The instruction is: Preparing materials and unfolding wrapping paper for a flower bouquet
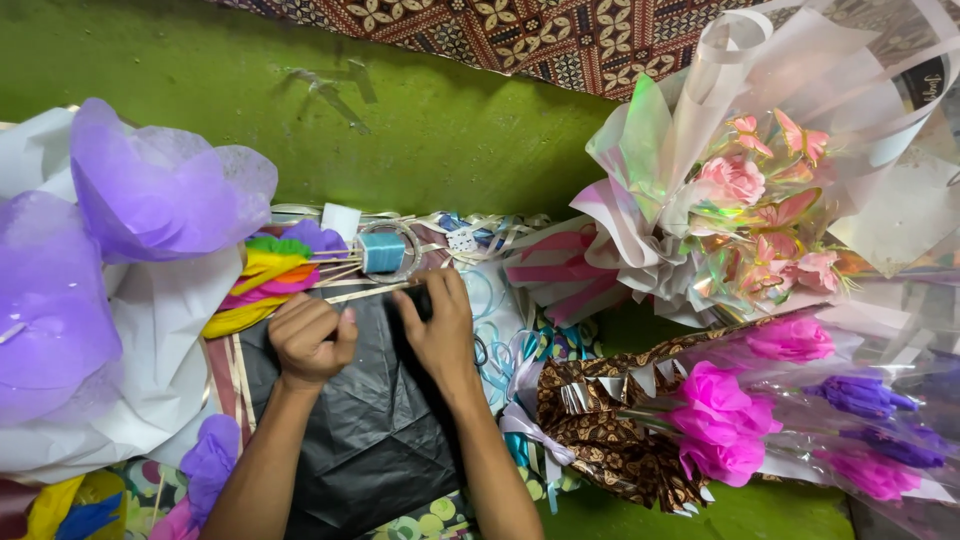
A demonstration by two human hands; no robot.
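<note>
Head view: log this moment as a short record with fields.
left hand: left hand closed in a fist over the black plastic sheet
right hand: right hand gripping a small dark object, kind unclear
between hands: thin wooden stick
behind hands: blue thread spool, rainbow paper flower
right side: magenta paper flower bouquet, pink bouquet in iridescent wrap
left side: purple tissue flowers

A pink flower bunch (745, 215) lies by a magenta one (730, 420), and purple paper puffs (165, 185) sit left.

Green floor (440, 120) bears wrapped bouquets (740, 200), ribbons (500, 340), black plastic (370, 420).
</note>
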